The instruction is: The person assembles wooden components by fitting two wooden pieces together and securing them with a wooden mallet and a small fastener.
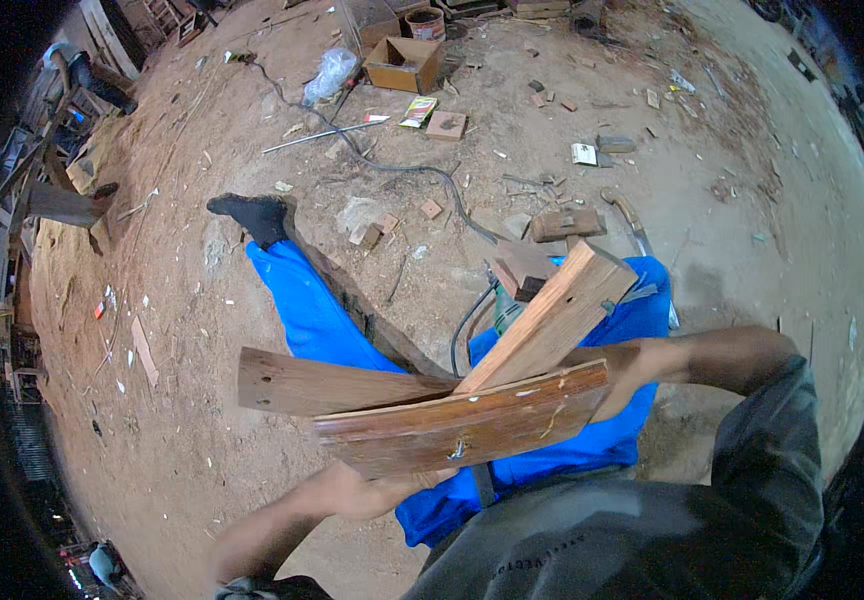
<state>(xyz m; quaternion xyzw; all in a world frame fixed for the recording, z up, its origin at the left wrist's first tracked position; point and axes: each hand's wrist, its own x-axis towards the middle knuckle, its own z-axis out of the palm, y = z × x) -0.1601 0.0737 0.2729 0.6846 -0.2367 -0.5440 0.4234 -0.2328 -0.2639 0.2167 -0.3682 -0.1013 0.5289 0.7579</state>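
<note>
A joined wooden piece lies across my lap. Its near part is a varnished, slightly curved board [432,432] with a bent metal bit on its face. Behind that board, a paler timber [552,315] slants up to the right and a brown plank [337,383] reaches left. My right hand [632,375] grips the right end of the varnished board, its fingers partly hidden behind the wood. Below the board's lower edge, my left hand [372,492] holds it from underneath, most of its fingers out of sight.
By my right knee sits a green power tool [508,305], partly covered by a wood block [522,268]; a cable [392,166] trails away from it. A handled tool [628,212] lies to the right. Farther off are an open box [404,68] and a plastic bag [332,75].
</note>
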